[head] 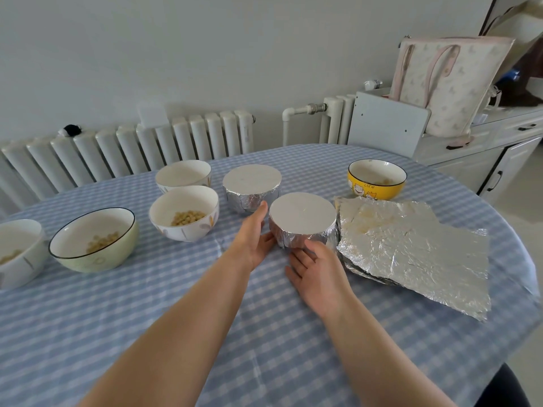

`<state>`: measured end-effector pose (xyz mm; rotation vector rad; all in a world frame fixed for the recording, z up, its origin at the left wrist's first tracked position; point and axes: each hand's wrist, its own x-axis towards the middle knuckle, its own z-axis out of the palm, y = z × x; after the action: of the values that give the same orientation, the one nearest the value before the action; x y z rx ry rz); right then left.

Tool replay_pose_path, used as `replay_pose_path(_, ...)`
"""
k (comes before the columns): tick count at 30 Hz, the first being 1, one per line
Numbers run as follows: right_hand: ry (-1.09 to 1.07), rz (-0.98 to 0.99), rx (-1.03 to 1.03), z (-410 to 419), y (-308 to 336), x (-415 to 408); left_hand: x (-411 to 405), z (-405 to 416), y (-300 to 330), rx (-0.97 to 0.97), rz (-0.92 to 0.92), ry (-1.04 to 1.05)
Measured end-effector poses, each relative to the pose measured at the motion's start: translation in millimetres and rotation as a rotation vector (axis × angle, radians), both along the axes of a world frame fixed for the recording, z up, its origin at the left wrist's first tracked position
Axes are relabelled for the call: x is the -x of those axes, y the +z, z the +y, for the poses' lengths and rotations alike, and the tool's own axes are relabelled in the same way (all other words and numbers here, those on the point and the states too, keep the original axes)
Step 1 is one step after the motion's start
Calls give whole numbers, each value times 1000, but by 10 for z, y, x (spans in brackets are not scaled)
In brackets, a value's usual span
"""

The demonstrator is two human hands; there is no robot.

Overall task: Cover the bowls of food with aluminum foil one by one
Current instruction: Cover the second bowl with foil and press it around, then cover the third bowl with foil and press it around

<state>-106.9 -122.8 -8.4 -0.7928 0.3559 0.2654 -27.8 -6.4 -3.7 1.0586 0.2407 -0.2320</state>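
A foil-covered bowl (302, 220) stands in the middle of the table. My left hand (254, 236) lies flat against its left side with straight fingers. My right hand (316, 270) touches the foil at its near lower side, fingers spread. A second foil-covered bowl (252, 186) stands just behind. Loose foil sheets (411, 248) lie stacked to the right. Uncovered bowls holding beans: a white one (184, 212), a green one (94, 240), a white one at the left edge (17, 254) and a yellow one (377, 179) far right. Another white bowl (183, 174) stands behind.
The table wears a blue checked cloth (264, 333). White radiators (132, 148) line the wall behind. A white cabinet (484, 148) with a patterned tote bag (446, 83) stands at the right.
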Motion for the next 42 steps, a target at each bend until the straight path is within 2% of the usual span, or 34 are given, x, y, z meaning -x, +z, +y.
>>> replay_pose_path(6, 43, 55, -2, -75, -46, 53, -15, -35, -120, -54, 0, 26)
replay_pose_path(9, 170, 24, 165, -274, 108, 116, -23, -46, -181, -80, 11, 59)
replay_pose_path(12, 35, -72, 298, -616, 346, -39, 8, -87, -184, -97, 2, 84)
replay_pose_path(15, -205, -79, 154, -963, 469, -380, 40, -142, -203, -149, -12, 140)
replay_pose_path(21, -352, 23, 42, -1428, 353, -1055, 55, -169, -333, -148, -65, 267)
replay_pose_path(27, -379, 3, 67, -1502, 255, -1360, 76, -161, -388, -86, -71, 352)
replay_pose_path(35, -450, 28, 148, -1547, 185, -1492, 172, -198, -343, -131, -184, 372)
replay_pose_path(42, -301, -122, 85, -1389, 489, -1126, 355, -248, -210, -255, -294, 370)
